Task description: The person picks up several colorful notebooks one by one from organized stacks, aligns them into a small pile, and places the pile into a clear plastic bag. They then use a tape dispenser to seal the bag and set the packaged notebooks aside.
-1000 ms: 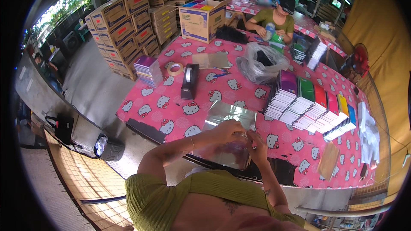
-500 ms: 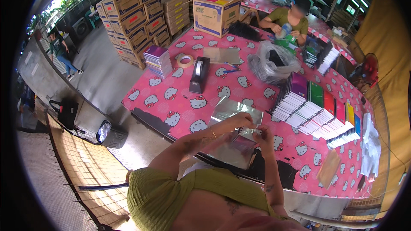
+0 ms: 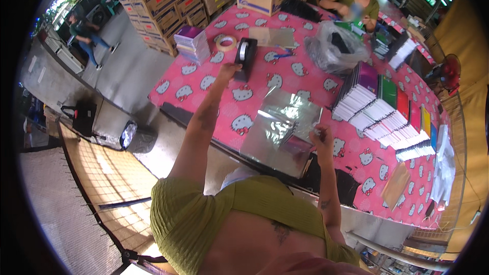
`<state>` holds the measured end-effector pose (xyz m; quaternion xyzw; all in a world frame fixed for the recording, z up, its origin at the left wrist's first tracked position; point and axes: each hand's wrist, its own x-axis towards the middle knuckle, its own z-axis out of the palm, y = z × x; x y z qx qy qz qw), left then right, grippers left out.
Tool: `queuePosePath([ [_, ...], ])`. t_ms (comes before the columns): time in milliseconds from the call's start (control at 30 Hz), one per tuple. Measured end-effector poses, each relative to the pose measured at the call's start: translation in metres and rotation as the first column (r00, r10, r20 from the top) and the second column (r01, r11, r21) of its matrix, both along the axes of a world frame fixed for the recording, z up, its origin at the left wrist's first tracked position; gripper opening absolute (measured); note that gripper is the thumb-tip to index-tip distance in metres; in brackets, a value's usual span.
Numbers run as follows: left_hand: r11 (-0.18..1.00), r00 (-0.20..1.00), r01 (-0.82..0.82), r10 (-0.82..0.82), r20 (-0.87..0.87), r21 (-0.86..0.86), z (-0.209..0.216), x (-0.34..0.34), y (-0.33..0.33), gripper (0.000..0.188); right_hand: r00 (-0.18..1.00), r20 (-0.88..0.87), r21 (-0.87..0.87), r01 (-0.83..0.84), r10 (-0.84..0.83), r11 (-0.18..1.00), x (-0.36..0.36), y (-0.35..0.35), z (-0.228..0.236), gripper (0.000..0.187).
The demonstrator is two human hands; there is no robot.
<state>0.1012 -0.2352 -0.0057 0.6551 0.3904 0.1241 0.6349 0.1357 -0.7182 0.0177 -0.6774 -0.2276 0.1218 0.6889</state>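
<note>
My left hand reaches far forward to the near left side of a black tape dispenser, its fingers closed against the dispenser's edge. My right hand pinches the right edge of a clear plastic sheet that lies at the table's near edge. By those fingers, a small purple-covered notebook shows through the shiny plastic. Glare hides part of the sheet, and I cannot tell whether the notebook is inside it or under it.
Stacked spiral notebooks stand right of the sheet. Behind them sits a plastic bag. A tape roll and purple notebooks are beyond the dispenser. Opposite, a person handles something. Cartons rise at the back left.
My left hand has left the plastic sheet and stretched forward to the tape dispenser. My right hand stays at the sheet's edge. The view has shifted; a person at far left has walked.
</note>
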Motion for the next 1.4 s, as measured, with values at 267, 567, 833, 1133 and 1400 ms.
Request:
queuePosePath([
  [267, 0.936, 0.928, -0.316, 0.271, 0.257, 0.154, -0.031, -0.040, -0.034, 0.016, 0.993, -0.098, -0.029, -0.064, 0.061, 0.998, -0.009, 0.004, 0.012, 0.030],
  [567, 0.150, 0.889, 0.425, -0.257, -0.380, 0.893, 0.122, 0.006, -0.154, 0.016, 0.988, -0.148, 0.014, -0.034, 0.036, 0.999, -0.012, 0.003, 0.023, 0.037],
  [833, -0.376, -0.026, 0.835, -0.756, -0.654, 0.401, 0.131, 0.078, -0.269, 0.035, 0.993, -0.113, 0.059, -0.033, 0.040, 0.998, -0.011, -0.003, 0.023, 0.043],
  [1133, 0.307, 0.329, 0.929, -0.941, 0.081, -0.208, 0.008, 0.042, -0.222, 0.058, 0.989, -0.150, 0.234, 0.024, 0.011, 0.972, -0.020, -0.006, 0.005, 0.073],
  [1400, 0.708, 0.682, 0.515, -0.680, 0.269, 0.482, 0.025, -0.077, -0.250, 0.078, 0.990, -0.086, -0.020, -0.110, 0.108, 0.994, -0.016, 0.002, -0.022, 0.087],
])
